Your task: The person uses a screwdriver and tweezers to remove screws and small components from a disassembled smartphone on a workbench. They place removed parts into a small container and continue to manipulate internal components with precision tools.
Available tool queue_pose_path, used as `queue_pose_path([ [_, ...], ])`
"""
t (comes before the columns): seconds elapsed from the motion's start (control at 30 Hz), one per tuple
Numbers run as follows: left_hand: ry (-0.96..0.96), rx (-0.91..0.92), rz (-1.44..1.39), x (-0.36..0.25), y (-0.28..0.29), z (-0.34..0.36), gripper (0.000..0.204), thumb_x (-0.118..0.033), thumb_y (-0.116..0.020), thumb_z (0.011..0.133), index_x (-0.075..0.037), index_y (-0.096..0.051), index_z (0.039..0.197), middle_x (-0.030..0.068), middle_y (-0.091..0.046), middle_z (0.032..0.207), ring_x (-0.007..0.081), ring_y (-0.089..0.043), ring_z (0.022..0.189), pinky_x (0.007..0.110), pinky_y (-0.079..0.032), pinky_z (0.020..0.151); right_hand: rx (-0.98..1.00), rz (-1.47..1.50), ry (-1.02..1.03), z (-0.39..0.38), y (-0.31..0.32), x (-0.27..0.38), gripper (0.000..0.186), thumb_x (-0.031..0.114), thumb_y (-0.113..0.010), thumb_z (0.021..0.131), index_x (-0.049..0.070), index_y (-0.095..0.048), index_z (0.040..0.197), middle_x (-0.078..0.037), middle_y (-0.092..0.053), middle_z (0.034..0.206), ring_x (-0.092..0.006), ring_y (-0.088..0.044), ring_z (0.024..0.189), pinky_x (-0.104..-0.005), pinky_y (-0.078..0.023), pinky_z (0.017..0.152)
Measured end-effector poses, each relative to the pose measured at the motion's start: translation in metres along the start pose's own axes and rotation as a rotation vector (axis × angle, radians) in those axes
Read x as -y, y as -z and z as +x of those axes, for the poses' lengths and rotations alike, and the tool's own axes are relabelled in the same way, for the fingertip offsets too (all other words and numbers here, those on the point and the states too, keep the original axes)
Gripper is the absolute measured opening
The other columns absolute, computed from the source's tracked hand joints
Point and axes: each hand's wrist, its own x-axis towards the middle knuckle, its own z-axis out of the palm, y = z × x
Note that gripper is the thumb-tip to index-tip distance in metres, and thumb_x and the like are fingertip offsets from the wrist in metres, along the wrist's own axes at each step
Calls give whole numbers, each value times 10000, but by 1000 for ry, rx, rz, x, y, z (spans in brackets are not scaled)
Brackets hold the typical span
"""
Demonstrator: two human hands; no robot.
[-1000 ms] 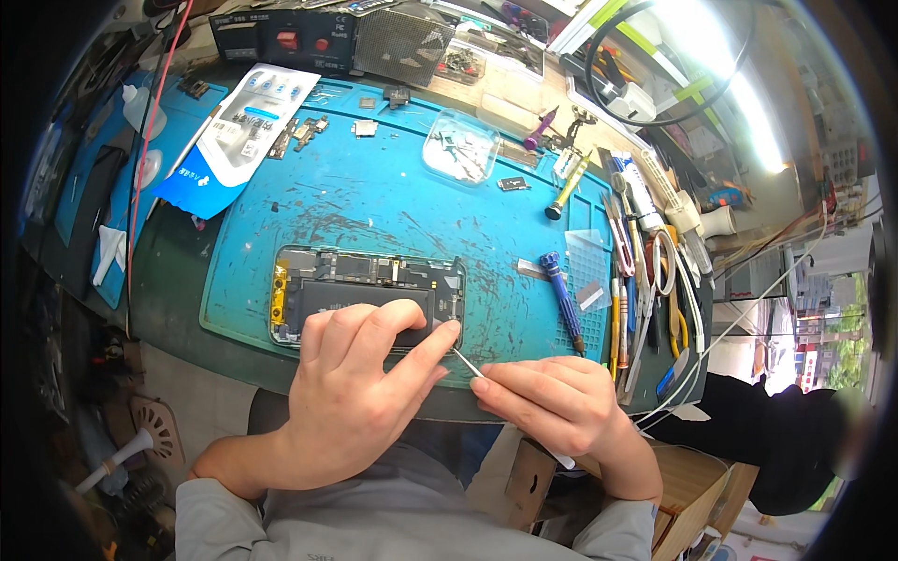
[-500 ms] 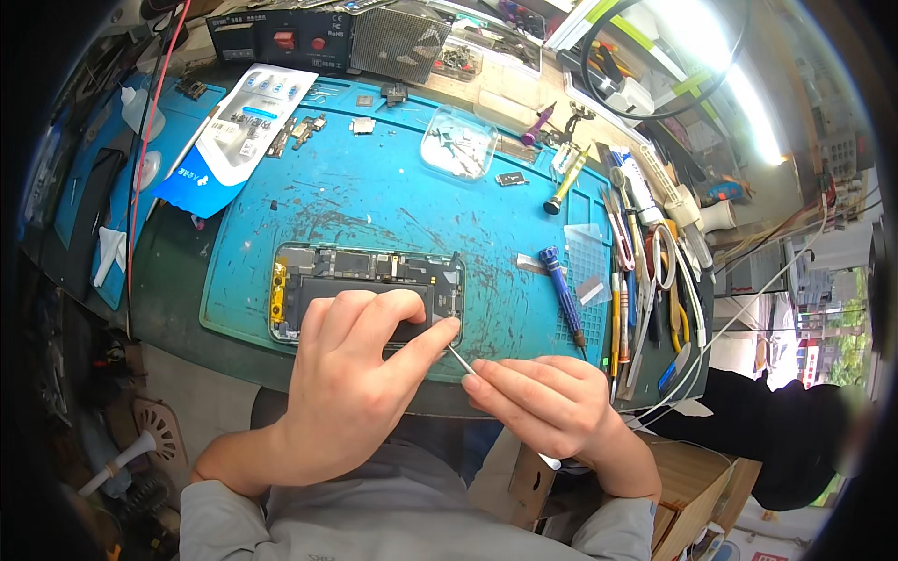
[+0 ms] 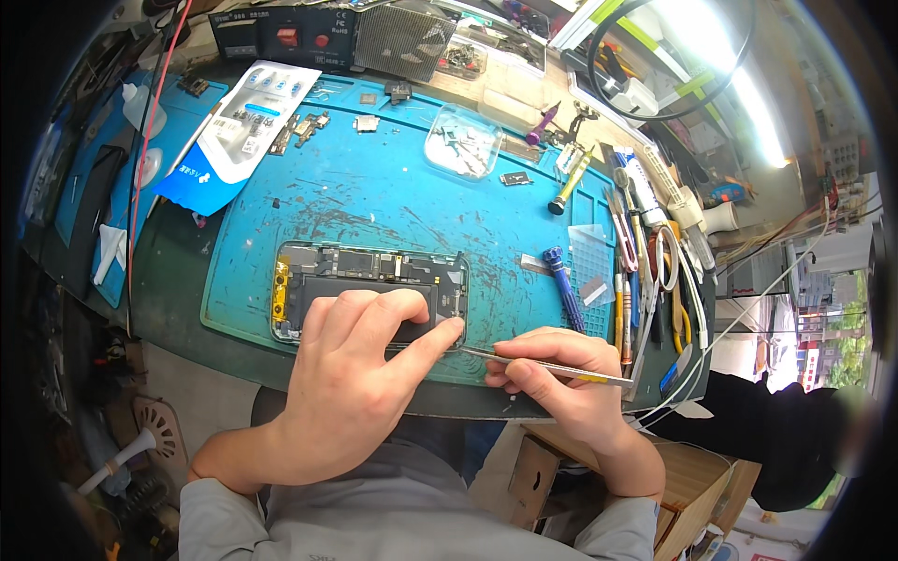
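Note:
An opened smartphone (image 3: 412,267) lies flat near the front of the blue mat, its dark battery, boards and a yellow strip at the left end exposed. Across its front half rests my left hand (image 3: 351,379), fingers bent over the battery and thumb near the lower right corner, steadying the phone. My right hand (image 3: 566,383) is closed around metal tweezers (image 3: 561,368), which lie almost level. Their tip meets the phone's lower right corner beside my left thumb. My left hand hides the phone's middle front edge.
Right of the phone lie a blue screwdriver (image 3: 561,290) and a crowded row of tools (image 3: 645,280). Further back are a clear tray of small parts (image 3: 463,140), a yellow-green screwdriver (image 3: 571,184) and a blue-white packet (image 3: 238,136). A black box (image 3: 281,39) stands behind.
My right hand has shifted right and slightly up, swinging the tweezers from a steep slant to nearly level. My left hand stays on the phone.

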Motion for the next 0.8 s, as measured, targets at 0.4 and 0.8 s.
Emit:
queue_pose_path([
  [0.4, 1, -4, 4, 0, -1, 0, 423, -97, -747, 773, -123, -809, 1191, 2, -612, 1141, 194, -598, 1058, 378, -434, 894, 29, 7, -12, 3, 2, 1, 202, 48, -760, 1009, -19, -797, 1196, -144, -822, 1048, -193, -802, 904, -307, -627, 782],
  [0.8, 21, -5, -24, -1, -1, 1, 409, -37, -809, 783, -150, -824, 1176, -2, -627, 1134, 221, -562, 1007, 367, -428, 845, 38, -12, 24, 5, -1, -1, 198, 47, -752, 1019, -9, -802, 1202, -130, -817, 1030, -153, -765, 841, -277, -606, 697],
])
